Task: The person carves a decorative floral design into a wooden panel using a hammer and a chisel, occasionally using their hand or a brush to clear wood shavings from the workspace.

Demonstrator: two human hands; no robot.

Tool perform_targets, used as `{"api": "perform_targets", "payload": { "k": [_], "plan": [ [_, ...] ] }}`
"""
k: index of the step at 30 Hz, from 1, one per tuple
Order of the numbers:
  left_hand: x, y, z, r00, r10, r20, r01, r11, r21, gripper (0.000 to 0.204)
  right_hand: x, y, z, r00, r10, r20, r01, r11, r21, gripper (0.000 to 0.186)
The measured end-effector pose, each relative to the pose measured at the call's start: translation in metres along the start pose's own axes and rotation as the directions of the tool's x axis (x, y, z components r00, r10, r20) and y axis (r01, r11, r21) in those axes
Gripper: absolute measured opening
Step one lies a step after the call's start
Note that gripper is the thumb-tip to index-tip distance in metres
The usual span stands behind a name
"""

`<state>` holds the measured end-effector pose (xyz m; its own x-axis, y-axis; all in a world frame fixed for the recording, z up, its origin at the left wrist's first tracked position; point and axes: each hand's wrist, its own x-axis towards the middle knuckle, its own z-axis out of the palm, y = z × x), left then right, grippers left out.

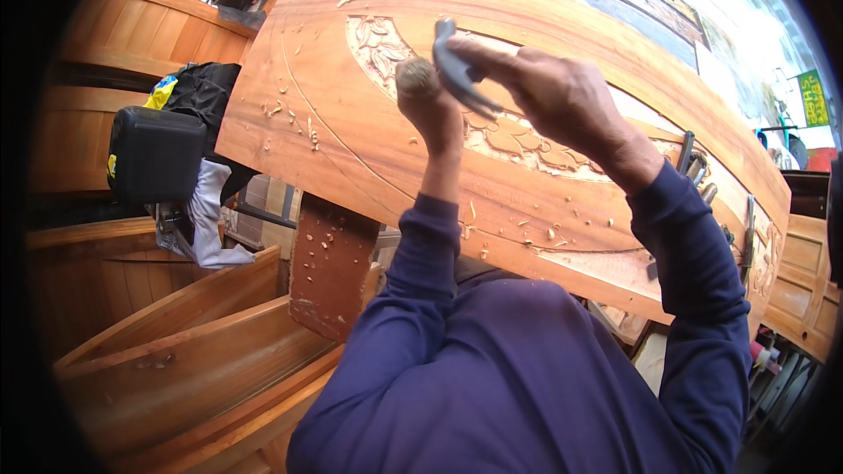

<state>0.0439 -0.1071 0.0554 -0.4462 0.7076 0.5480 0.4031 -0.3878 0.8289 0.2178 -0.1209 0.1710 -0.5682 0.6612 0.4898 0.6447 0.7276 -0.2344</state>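
Over the carving: left hand (430, 101) grips a chisel handle (414, 76) upright, so its edge meets the wood panel (351, 132).
Right hand (549, 92): closed round a hammer (457, 70) — raised beside the chisel's top.
Chips (294, 118): scattered across the panel.

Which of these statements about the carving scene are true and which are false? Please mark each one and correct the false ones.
1. The left hand grips a chisel with a wooden handle. True.
2. The right hand holds a saw. False: it holds a grey metal hammer.
3. The wooden panel has a carved leaf pattern. True.
4. The panel is free of wood chips. False: small wood chips lie scattered on it.
5. A black case stands to the left of the panel. True.
6. The sleeves are red. False: they are dark purple-blue.
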Motion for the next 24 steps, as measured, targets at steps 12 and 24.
{"api": "perform_targets", "payload": {
  "k": [12, 24],
  "plan": [
    [-0.023, -0.018, -0.014, 0.976, -0.168, 0.137, 0.216, 0.807, -0.550, 0.021, 0.043, -0.007, -0.074, 0.882, 0.049, -0.470, 0.038, 0.984, 0.173, 0.065],
    [-0.014, -0.025, -0.022, 0.972, 0.139, 0.190, -0.096, 0.971, -0.219, 0.028, 0.015, -0.011, 0.009, 0.980, -0.073, 0.183, 0.081, 0.996, -0.040, 0.078]
  ]
}}
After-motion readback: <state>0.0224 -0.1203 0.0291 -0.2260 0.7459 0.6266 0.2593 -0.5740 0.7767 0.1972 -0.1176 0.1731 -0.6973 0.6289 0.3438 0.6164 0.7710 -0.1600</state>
